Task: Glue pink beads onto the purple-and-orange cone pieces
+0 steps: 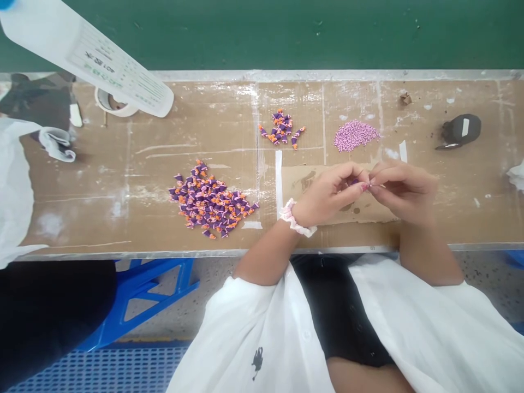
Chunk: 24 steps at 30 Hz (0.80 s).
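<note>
My left hand point(327, 194), with a white scrunchie point(297, 218) at its wrist, pinches a small purple piece point(354, 182) mostly hidden by the fingers. Fingertips of my right hand point(403, 188) are pressed together right against it; whatever tiny thing they grip is too small to name. Both hands are above a brown paper sheet point(301, 185) taped to the table. Beyond them lies a heap of tiny pink-and-white beads point(355, 135). A small group of purple-and-orange pieces point(280, 130) sits left of the beads, and a larger pile of similar pieces point(213, 202) lies farther left.
A large white bottle point(118, 71) leans in at upper left, near a tape roll point(107, 103). White crumpled sheeting point(14, 191) covers the left end. A dark rounded object point(466, 128) stands at right. A blue stool point(151, 295) and another person's dark-clothed leg point(53, 316) are below left.
</note>
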{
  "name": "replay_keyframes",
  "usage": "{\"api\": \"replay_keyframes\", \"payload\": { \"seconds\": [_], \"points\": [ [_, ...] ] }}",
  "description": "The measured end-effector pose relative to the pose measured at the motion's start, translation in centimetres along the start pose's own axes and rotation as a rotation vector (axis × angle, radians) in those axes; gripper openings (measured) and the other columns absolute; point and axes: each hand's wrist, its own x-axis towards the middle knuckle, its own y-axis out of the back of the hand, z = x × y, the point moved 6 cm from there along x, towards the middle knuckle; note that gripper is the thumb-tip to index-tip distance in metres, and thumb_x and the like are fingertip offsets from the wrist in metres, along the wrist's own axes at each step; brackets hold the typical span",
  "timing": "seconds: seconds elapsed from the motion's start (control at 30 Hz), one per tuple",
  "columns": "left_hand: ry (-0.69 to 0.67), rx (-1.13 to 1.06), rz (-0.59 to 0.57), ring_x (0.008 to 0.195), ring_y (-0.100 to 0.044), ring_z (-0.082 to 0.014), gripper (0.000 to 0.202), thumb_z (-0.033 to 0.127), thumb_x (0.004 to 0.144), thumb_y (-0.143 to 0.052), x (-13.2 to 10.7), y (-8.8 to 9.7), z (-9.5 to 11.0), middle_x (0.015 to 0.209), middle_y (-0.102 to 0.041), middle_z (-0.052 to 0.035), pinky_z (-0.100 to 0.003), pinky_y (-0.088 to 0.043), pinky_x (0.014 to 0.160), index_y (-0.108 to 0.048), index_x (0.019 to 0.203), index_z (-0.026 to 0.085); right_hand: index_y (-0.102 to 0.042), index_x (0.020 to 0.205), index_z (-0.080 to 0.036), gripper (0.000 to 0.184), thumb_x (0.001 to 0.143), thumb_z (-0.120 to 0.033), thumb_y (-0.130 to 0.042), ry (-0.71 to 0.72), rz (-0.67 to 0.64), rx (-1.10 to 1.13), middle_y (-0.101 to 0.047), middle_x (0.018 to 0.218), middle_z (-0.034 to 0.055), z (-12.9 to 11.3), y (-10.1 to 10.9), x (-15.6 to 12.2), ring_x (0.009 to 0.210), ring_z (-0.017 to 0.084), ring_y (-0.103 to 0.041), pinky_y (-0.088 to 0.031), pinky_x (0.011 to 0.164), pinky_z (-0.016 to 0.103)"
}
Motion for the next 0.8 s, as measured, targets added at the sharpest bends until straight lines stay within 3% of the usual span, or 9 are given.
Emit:
{"api": "replay_keyframes", "payload": {
  "seconds": [0.3,0.8],
  "points": [
    [0.024,-0.041,-0.005,0.057,-0.039,-0.0053,0.034,0.05,0.089,-0.061,0.09,-0.1,-0.31,0.072,-0.046,0.003,-0.023,-0.033,0.052,-0.052,0.088,0.017,-0.066,0.081,-0.024,0.017,0.078,-0.007,-0.069,0.074,-0.038,-0.018,-0.063,0.068,-0.003,-0.33,-0.09,0.06,0.057,0.012,-0.057,-0.045,0.053,0.028],
    [0.072,-0.119,0.017,0.057,-0.04,-0.0055,0.04,0.056,0.086,-0.063,0.0,-0.31,-0.3,0.069,-0.047,0.0037,-0.024,-0.033,0.052,-0.052,0.087,0.017,-0.067,0.087,-0.027,0.016,0.081,-0.013,-0.071,0.135,0.012,-0.163,-0.065,0.071,-0.0022,-0.61,0.24,-0.43,0.062,0.014,-0.062,-0.047,0.056,0.03]
  ]
}}
